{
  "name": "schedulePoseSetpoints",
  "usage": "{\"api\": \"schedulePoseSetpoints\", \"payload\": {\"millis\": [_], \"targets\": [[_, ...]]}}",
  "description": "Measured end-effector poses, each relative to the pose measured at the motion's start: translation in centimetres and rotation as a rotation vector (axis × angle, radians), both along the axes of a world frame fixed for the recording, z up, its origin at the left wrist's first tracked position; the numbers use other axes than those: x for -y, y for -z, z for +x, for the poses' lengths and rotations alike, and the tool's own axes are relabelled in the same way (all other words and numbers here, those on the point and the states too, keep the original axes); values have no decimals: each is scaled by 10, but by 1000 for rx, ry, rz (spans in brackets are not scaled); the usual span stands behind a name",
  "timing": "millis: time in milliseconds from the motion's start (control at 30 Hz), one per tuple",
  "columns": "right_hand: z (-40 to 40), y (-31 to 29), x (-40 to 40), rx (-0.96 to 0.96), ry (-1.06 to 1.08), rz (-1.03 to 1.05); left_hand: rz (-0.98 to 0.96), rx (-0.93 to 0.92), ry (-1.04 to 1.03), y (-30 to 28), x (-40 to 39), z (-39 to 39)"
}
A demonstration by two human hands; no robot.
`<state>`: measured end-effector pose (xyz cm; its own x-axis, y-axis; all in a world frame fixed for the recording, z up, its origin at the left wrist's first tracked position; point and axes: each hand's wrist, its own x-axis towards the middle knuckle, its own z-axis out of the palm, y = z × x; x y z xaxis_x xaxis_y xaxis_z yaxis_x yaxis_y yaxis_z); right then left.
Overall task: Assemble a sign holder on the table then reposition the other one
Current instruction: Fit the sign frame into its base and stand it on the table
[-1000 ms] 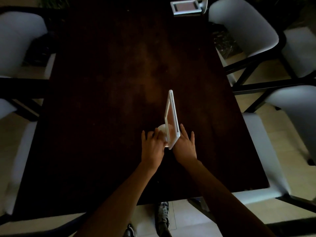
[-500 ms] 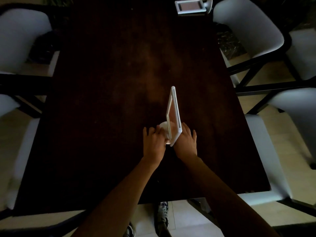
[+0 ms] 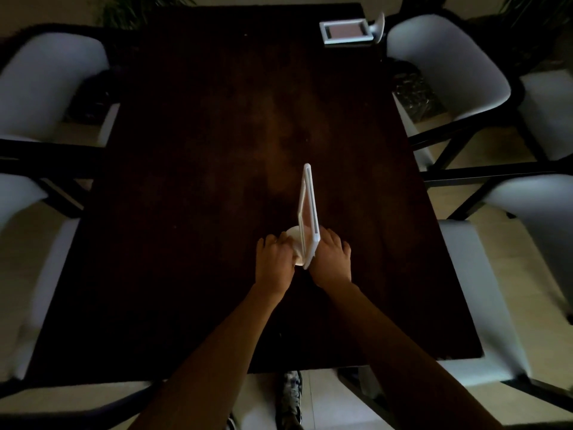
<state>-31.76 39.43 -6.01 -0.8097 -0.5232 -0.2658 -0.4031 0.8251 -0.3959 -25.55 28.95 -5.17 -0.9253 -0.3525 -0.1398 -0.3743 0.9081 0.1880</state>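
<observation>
Head view: the left hand [image 3: 274, 263] is curled down over the round white base [image 3: 294, 240], fingers resting on its near-left edge. The right hand [image 3: 331, 259] lies just right of the panel's lower corner, fingers bent against the far side of it; whether it is clamped on the panel or only bracing it cannot be told. Between the two hands the white sign holder [image 3: 308, 212] stands on edge, rising away from the knuckles and tilted slightly.

Compared with one second ago, the panel stands steeper and both hands have closed in at its foot. Judgement: the panel is being seated into the base, so assembly is near completion but not confirmed.

Well beyond the hands, at the far right corner of the dark table [image 3: 201, 181], the other sign holder [image 3: 347, 31] lies flat. The tabletop between is bare. White chairs [image 3: 446, 66] flank both sides.
</observation>
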Motion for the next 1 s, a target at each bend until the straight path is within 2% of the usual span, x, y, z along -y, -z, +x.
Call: {"api": "schedulePoseSetpoints", "payload": {"millis": [100,300,433,567,733,1000], "targets": [[-3,-9,-6,54,-31,2,34,45,45,-13,11,1],[-4,-49,-33,118,-10,74,144,137,-35,-46,22,21],[3,-84,-47,79,-22,116,147,191,-19,-70,15,35],[27,-123,-70,3,9,116,108,134,74,-100,-5,52],[79,-161,-110,-7,92,60,149,106,227,-133,-54,87],[161,-177,-203,1,272,33,155,126,541,-151,-181,124]]}}
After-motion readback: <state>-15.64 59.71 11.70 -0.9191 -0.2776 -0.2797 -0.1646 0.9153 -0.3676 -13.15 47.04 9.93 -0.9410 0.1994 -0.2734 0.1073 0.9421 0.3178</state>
